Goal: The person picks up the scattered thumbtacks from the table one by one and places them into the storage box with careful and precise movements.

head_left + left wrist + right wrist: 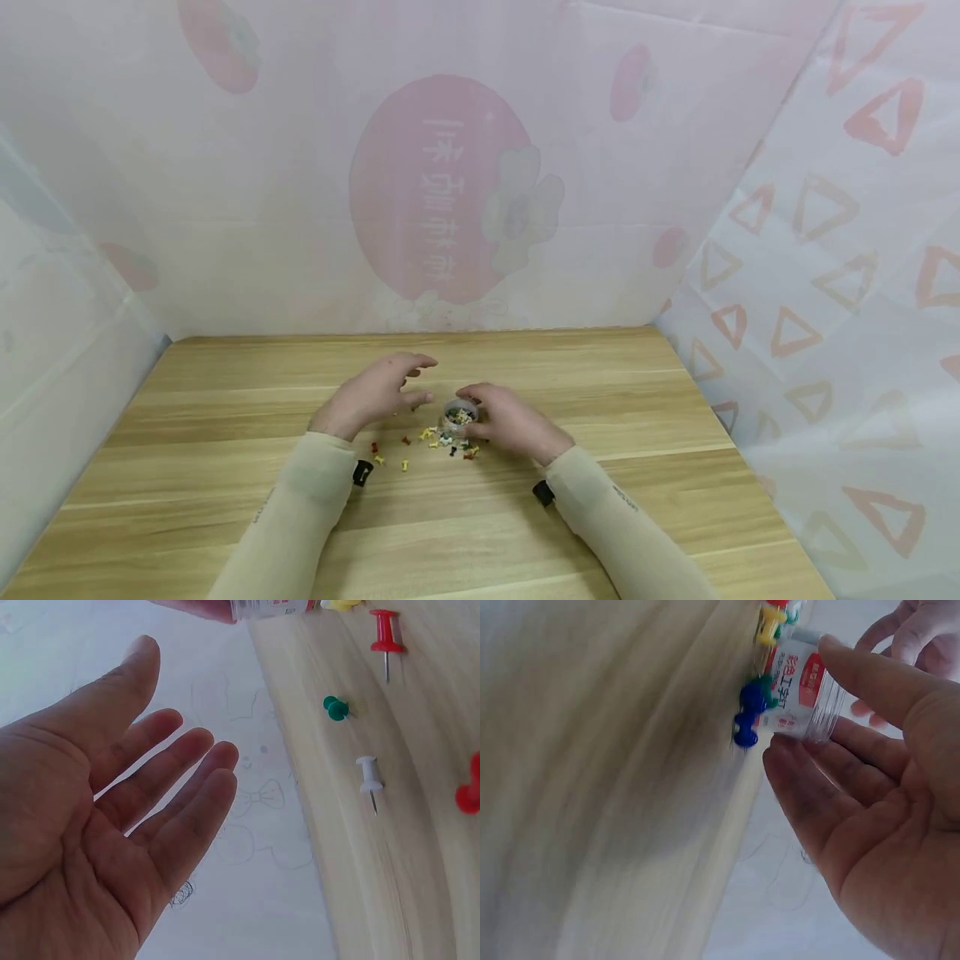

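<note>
My right hand (513, 423) holds a small clear jar (793, 688) with a red and white label, thumb on one side and fingers on the other. Multicoloured push pins (461, 415) show through the jar's open top. To the left, my left hand (375, 393) hovers over the table with its fingers spread loosely and its palm bare (112, 795). Below that hand lie a red push pin (384, 634), a green push pin (337, 708) and a white push pin (369, 775). Blue push pins (751, 699) and a yellow push pin (769, 627) lie right against the jar.
Several more loose pins, among them a yellow push pin (405, 466), are scattered in front of the jar on the wooden table (465, 533). Patterned cloth walls (300, 250) rise behind the table and at both sides. Black straps (363, 472) sit at the wrists.
</note>
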Motion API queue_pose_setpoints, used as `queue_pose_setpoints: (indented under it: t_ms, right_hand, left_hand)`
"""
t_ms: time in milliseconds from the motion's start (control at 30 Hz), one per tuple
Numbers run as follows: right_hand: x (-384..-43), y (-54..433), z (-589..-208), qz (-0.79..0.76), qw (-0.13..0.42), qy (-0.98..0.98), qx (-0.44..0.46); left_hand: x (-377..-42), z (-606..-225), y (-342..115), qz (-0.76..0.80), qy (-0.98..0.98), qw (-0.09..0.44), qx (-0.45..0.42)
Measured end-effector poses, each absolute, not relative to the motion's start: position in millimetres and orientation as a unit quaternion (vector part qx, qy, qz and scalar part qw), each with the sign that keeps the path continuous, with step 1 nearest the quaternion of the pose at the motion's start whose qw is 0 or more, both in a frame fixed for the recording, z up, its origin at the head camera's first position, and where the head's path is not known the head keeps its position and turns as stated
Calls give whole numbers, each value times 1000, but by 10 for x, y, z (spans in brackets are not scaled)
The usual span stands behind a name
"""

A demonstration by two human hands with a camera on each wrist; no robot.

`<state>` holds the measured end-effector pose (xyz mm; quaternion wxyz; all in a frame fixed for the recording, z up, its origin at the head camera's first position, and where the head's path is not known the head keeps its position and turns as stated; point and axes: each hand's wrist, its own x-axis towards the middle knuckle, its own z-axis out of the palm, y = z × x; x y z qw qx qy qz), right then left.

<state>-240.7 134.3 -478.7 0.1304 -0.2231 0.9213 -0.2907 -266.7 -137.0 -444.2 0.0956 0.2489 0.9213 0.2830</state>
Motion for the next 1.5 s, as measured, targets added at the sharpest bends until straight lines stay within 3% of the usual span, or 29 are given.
queue_pose_setpoints:
  t_ms: [367,500,733,1100,1500]
  right_hand:
    - [-2622,1638,-4883,-403,186,881,-165]
    - [-2653,1735,-4895,-444,215,854,-167]
    - [-2685,1820,-4897,-469,245,829,-179]
    - [-2874,1932,-4742,-521,310,774,-183]
    - [-2954,2008,-5022,-543,364,715,-249]
  left_hand:
    - [-2701,-4479,-1615,236,918,81,308]
    - [-2764,-4465,-1729,207,910,95,346]
    - [-2869,-4472,-1830,159,892,75,417]
    - [-2868,-4401,-1870,136,910,104,377]
    - [-2811,-4450,-1840,133,924,104,343]
